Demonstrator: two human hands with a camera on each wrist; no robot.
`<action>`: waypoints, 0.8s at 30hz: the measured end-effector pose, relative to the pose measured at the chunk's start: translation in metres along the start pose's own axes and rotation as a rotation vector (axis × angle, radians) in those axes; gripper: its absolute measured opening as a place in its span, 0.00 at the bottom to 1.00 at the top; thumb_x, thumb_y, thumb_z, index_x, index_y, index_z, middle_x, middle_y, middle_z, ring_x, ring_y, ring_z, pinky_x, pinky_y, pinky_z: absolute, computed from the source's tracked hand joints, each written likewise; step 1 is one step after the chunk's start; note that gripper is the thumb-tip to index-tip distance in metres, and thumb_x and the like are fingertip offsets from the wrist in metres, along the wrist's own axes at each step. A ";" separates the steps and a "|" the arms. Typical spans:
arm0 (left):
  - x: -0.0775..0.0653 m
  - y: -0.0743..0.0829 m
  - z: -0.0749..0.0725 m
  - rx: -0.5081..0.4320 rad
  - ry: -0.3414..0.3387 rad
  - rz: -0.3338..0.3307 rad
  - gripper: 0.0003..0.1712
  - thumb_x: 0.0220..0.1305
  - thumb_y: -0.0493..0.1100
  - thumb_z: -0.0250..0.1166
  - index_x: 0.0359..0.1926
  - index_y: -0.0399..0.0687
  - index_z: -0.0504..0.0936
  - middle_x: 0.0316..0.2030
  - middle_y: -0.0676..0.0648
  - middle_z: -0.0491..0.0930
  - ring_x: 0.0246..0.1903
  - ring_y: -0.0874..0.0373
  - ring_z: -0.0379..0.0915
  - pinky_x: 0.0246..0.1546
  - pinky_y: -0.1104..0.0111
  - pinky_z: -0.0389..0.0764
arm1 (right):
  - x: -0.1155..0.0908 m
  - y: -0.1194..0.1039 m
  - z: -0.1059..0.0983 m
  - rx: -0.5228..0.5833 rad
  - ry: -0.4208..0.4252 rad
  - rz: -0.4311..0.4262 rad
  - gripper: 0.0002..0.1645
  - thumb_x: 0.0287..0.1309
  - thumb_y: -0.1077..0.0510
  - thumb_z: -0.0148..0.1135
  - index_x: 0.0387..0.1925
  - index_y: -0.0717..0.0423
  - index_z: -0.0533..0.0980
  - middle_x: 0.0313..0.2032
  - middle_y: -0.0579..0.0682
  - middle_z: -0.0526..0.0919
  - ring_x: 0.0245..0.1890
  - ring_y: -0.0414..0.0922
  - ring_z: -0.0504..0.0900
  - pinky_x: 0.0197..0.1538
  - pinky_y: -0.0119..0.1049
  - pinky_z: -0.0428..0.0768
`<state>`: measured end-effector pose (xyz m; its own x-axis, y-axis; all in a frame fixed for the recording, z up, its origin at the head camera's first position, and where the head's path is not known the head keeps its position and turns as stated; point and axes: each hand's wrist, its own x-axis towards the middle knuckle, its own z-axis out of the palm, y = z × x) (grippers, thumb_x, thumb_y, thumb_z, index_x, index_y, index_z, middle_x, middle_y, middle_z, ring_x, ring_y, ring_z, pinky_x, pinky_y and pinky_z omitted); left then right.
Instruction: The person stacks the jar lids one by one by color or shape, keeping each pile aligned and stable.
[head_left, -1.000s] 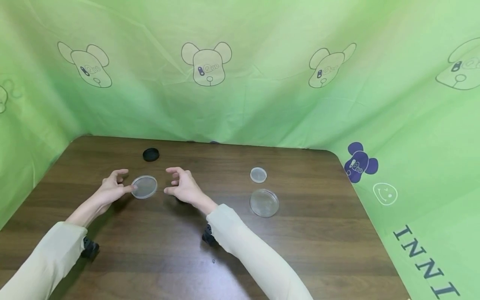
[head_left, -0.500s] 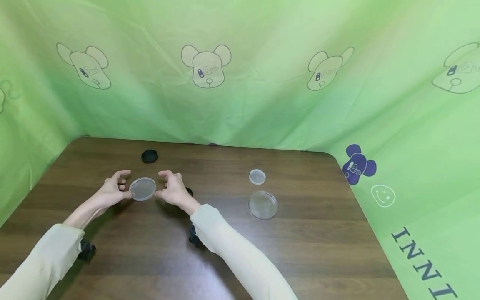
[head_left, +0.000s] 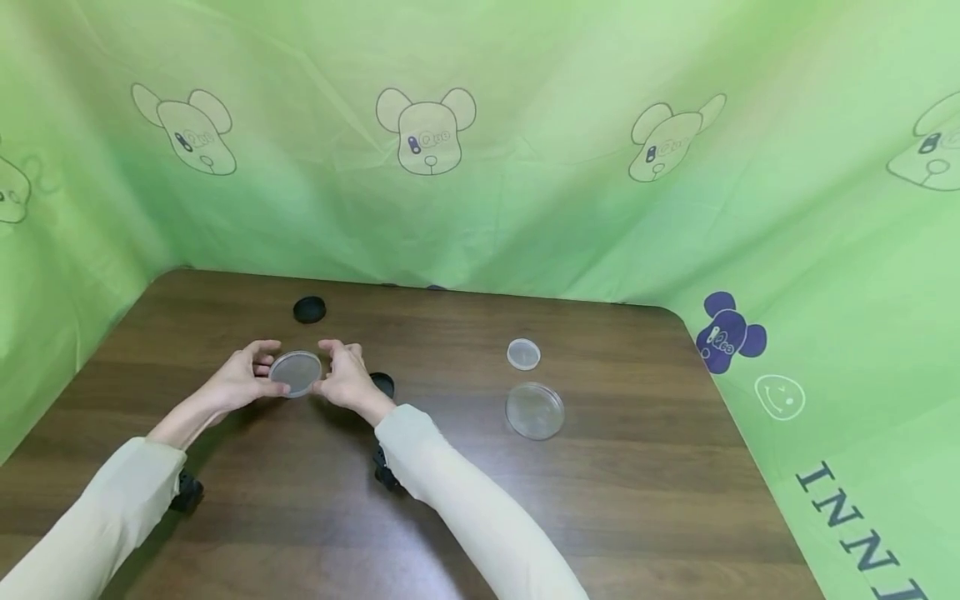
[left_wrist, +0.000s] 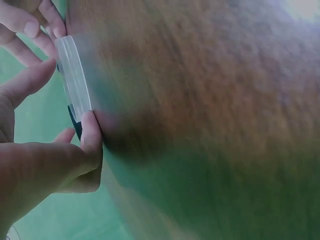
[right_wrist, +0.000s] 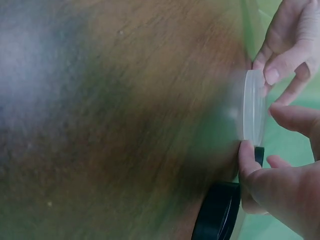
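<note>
A clear round petri dish (head_left: 296, 372) is low over the table's left half, seen edge-on in the left wrist view (left_wrist: 75, 77). My left hand (head_left: 240, 375) grips its left side, with the thumb at the near rim and the index finger farther back. From the other side, my right hand (head_left: 347, 377) holds the right rim between thumb and index finger. Whether the dish touches the wood cannot be told. A black round shallow piece (right_wrist: 217, 212) lies beside my right hand, partly hidden by it in the head view. Another black disc (head_left: 309, 309) lies behind the dish.
To the right, a small clear dish (head_left: 523, 354) lies behind a larger clear dish (head_left: 535, 411). The brown wooden table (head_left: 637, 483) ends at a green printed curtain (head_left: 540, 225) at the back and sides.
My right hand has moved left to the petri dish and taken its right rim. My left fingers have closed in slightly around the left side. The other dishes have stayed put.
</note>
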<state>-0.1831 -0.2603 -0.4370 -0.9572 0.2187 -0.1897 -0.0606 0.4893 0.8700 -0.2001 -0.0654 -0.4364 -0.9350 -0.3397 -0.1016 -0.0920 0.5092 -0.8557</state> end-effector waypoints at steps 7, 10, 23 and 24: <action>0.002 -0.001 0.002 -0.005 0.008 0.020 0.47 0.51 0.29 0.70 0.66 0.22 0.53 0.52 0.27 0.62 0.49 0.37 0.68 0.37 0.75 0.77 | 0.004 0.001 0.002 0.007 -0.014 0.000 0.40 0.44 0.69 0.74 0.62 0.62 0.70 0.52 0.54 0.72 0.45 0.42 0.74 0.41 0.22 0.73; 0.003 -0.001 0.002 -0.005 -0.002 0.046 0.46 0.50 0.27 0.71 0.65 0.20 0.54 0.50 0.27 0.65 0.47 0.39 0.69 0.37 0.75 0.77 | 0.005 0.000 0.001 0.014 -0.022 -0.004 0.41 0.43 0.70 0.74 0.62 0.62 0.70 0.51 0.54 0.72 0.43 0.41 0.74 0.41 0.21 0.72; 0.002 0.001 0.005 0.055 -0.021 0.070 0.45 0.48 0.27 0.73 0.64 0.21 0.58 0.51 0.29 0.60 0.46 0.40 0.68 0.37 0.74 0.76 | 0.004 0.000 0.004 -0.096 -0.061 -0.015 0.44 0.42 0.67 0.76 0.64 0.57 0.70 0.54 0.52 0.71 0.52 0.43 0.69 0.51 0.26 0.69; 0.002 0.001 0.005 0.064 -0.020 0.071 0.44 0.48 0.28 0.73 0.63 0.21 0.59 0.51 0.29 0.60 0.46 0.40 0.68 0.37 0.74 0.76 | 0.004 0.000 0.004 -0.108 -0.062 -0.015 0.43 0.42 0.67 0.76 0.63 0.57 0.70 0.54 0.52 0.71 0.52 0.43 0.68 0.51 0.27 0.69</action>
<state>-0.1833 -0.2548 -0.4387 -0.9526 0.2713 -0.1378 0.0264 0.5249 0.8508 -0.2022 -0.0699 -0.4390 -0.9106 -0.3944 -0.1232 -0.1453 0.5848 -0.7980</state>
